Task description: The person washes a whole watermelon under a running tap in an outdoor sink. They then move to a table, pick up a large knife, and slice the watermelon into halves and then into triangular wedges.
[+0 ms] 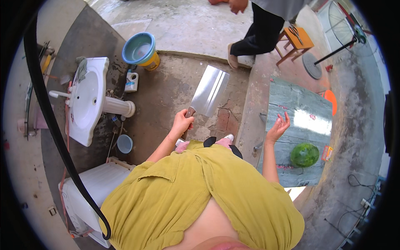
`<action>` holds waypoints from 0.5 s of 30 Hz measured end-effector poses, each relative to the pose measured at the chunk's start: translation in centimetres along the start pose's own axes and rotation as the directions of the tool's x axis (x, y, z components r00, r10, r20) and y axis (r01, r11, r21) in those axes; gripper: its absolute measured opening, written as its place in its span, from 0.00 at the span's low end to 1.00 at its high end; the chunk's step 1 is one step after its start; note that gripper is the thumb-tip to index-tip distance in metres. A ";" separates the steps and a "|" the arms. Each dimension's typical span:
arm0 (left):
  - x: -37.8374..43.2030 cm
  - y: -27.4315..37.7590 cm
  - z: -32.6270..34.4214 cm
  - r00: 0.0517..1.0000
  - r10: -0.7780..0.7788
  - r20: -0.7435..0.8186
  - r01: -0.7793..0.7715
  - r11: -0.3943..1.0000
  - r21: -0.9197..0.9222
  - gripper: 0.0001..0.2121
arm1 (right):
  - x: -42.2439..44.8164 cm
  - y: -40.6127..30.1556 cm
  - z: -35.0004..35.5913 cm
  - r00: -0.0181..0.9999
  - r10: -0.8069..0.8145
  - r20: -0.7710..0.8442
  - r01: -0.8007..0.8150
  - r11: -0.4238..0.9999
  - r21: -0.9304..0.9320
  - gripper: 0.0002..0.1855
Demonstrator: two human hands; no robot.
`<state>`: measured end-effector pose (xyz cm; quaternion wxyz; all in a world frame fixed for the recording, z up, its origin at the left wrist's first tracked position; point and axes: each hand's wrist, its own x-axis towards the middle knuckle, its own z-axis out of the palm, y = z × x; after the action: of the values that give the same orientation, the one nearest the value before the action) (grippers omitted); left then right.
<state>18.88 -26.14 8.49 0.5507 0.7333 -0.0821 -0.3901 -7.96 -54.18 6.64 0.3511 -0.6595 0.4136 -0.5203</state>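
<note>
My left hand point(182, 123) grips the brown wooden handle point(190, 112) of a cleaver point(210, 90). Its broad steel blade points away from me over the floor. Off to the right, my right hand point(277, 127) holds nothing, its fingers apart and partly curled, over the near side of a table point(293, 137) with a grey wood-look top. A whole green watermelon point(305, 155) rests on that tabletop, to the right of my right forearm and apart from it. Beside the melon, at the table's far edge, is a small orange and white box point(327, 153).
At left stand a white pedestal sink point(90, 100), a white washing machine point(93, 184), a detergent bottle point(131, 82), a small bucket point(125, 143) and stacked basins point(139, 48). A person point(265, 28) is ahead near a step. Scissors point(295, 34) lie on a wooden stool point(302, 42) near a fan point(340, 47).
</note>
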 end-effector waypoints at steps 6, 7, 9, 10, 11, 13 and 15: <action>-6.9 -5.0 -19.9 0.926 -0.004 -0.377 -0.063 0.984 -0.166 0.06 | -10.6 -9.4 25.7 0.767 -0.013 0.642 -0.229 0.929 0.292 0.18; -8.1 -5.8 -22.7 0.895 -0.019 -0.446 -0.084 0.974 -0.210 0.06 | -12.8 -11.8 29.4 0.709 -0.060 0.703 -0.213 0.932 0.294 0.16; -10.3 -6.8 -28.3 0.830 -0.047 -0.555 -0.127 0.954 -0.272 0.06 | -16.9 -15.8 37.2 0.489 -0.135 0.862 -0.236 0.931 0.279 0.16; -11.3 -6.9 -30.6 0.794 -0.069 -0.604 -0.162 0.934 -0.320 0.06 | -18.9 -17.5 40.5 0.372 -0.157 0.915 -0.239 0.936 0.258 0.15; -12.0 -7.6 -32.9 0.761 -0.095 -0.642 -0.204 0.904 -0.375 0.06 | -21.0 -20.1 43.9 0.274 -0.216 0.937 -0.230 0.932 0.282 0.15; -12.8 -8.8 -36.3 0.699 -0.112 -0.706 -0.303 0.848 -0.435 0.06 | -24.3 -26.4 50.5 0.088 -0.367 0.926 -0.117 0.919 0.376 0.15; -13.2 -8.3 -40.4 0.665 -0.142 -0.733 -0.353 0.805 -0.477 0.06 | -27.5 -31.9 58.8 -0.085 -0.542 0.836 0.080 0.833 0.548 0.17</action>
<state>34.10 14.27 11.20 0.7550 0.6146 0.2268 -0.0301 52.06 -14.05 11.77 0.5047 -0.8351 -0.2162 -0.0332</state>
